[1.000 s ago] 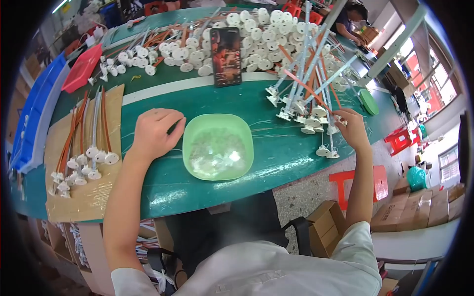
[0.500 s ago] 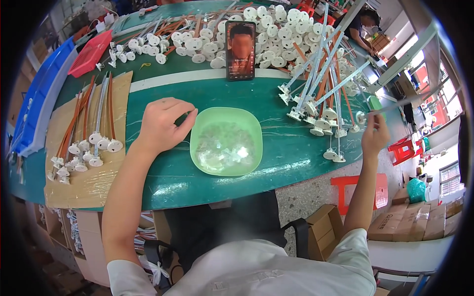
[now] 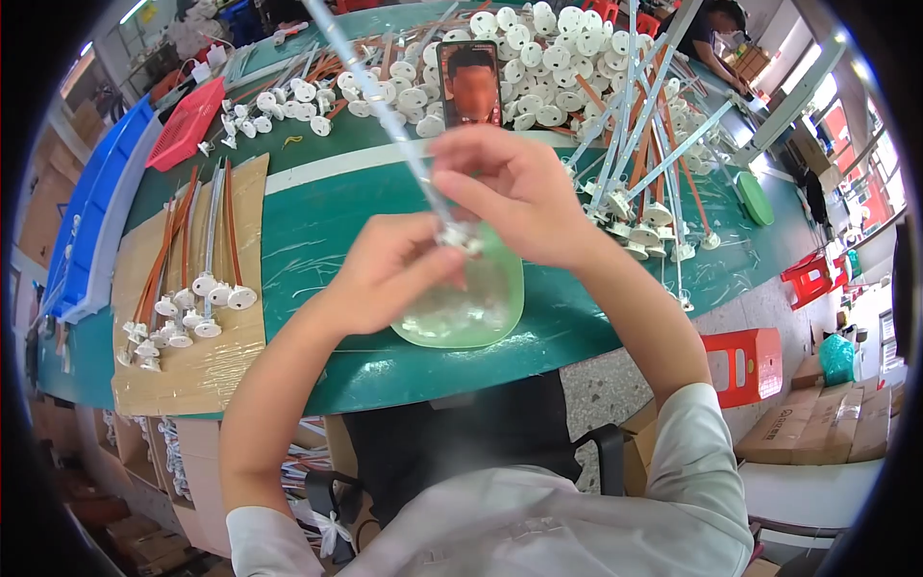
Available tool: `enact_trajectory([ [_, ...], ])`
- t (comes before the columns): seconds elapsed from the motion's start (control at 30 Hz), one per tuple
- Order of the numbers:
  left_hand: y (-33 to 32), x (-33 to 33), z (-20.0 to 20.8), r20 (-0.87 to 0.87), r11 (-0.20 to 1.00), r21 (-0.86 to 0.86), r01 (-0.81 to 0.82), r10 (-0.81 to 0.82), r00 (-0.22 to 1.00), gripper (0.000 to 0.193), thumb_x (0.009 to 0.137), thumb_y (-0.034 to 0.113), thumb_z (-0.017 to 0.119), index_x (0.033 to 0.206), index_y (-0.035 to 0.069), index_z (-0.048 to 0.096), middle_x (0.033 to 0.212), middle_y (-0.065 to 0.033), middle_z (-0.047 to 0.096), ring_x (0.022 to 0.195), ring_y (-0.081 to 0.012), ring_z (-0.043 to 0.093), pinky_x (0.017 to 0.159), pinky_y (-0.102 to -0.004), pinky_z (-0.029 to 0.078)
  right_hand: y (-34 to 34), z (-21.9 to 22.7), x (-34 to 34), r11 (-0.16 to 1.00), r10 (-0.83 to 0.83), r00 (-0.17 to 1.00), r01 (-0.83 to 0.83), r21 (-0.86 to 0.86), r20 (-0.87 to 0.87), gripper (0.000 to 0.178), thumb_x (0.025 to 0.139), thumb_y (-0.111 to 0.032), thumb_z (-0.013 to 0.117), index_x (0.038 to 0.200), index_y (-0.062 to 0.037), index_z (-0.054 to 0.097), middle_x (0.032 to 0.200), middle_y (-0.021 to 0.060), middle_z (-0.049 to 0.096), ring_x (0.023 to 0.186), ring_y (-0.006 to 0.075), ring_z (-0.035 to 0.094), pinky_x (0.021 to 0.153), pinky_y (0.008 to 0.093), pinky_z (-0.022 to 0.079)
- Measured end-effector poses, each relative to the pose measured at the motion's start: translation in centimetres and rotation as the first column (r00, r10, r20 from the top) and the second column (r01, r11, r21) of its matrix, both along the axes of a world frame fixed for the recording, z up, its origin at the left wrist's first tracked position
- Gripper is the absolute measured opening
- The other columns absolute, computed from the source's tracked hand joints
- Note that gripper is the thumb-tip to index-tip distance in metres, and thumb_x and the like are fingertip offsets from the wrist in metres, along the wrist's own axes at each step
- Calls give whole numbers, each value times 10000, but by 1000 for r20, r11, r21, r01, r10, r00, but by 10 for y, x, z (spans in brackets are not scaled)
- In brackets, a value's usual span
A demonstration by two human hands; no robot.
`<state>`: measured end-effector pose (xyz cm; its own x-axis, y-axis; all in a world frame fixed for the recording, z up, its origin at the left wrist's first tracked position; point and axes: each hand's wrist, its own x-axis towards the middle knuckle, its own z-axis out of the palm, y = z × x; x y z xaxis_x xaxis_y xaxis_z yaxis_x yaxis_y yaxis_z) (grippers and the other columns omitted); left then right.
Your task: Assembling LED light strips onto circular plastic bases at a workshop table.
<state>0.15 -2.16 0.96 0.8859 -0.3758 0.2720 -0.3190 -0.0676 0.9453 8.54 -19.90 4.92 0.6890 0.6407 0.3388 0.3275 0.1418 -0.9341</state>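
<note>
Above the green bowl (image 3: 515, 303) I hold a long silver strip (image 3: 383, 113) with a small white plastic piece at its lower end. My left hand (image 3: 389, 274) is closed around that white end. My right hand (image 3: 514, 192) has its fingers curled at the strip just above it, slightly blurred. The strip slants up and to the left, away from me. Small clear pieces lie in the bowl, partly hidden by my hands.
A phone (image 3: 470, 91) stands behind my hands, in front of heaped white discs (image 3: 553, 58) on strips. More strips (image 3: 207, 231) lie on cardboard at left, near red (image 3: 187, 130) and blue trays (image 3: 101, 212). Another person (image 3: 711, 43) works at far right.
My right hand has come from the far right to the middle with the strip. My left hand has moved right and down and taken hold of its white end.
</note>
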Motion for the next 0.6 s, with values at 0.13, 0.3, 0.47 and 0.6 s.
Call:
enact_trajectory([
  [0.13,21,4,-21,-120,954,-284,-94,62,991,422,1011,190,546,1361,-39,491,1049,-100,674,874,-158,672,788,-304,544,5,-19,0,991,-126,736,66,115,665,292,759,19,746,1044,5,682,954,132,694,778,215,671,644,295,542],
  [0.3,14,-5,-19,-154,919,-389,-65,4,988,456,1000,187,571,1383,-38,466,1119,-106,659,942,-166,676,811,-294,547,7,-42,2,985,-110,661,-26,169,742,264,702,51,759,958,4,713,918,127,711,750,237,675,646,318,551],
  [0.47,3,-11,-18,-181,888,-444,-119,41,983,515,982,184,607,1413,-32,425,1117,-91,660,959,-149,668,812,-283,545,6,-45,-9,959,-233,620,20,282,749,318,672,80,729,983,11,711,923,124,715,754,253,686,638,330,561],
  [0.6,2,-15,-22,-174,890,-446,-97,20,985,566,980,192,607,1449,-13,365,1105,-85,661,954,-131,661,796,-288,546,7,-45,-15,954,-276,596,71,292,754,336,664,86,704,991,6,713,889,120,715,733,254,683,631,330,559],
])
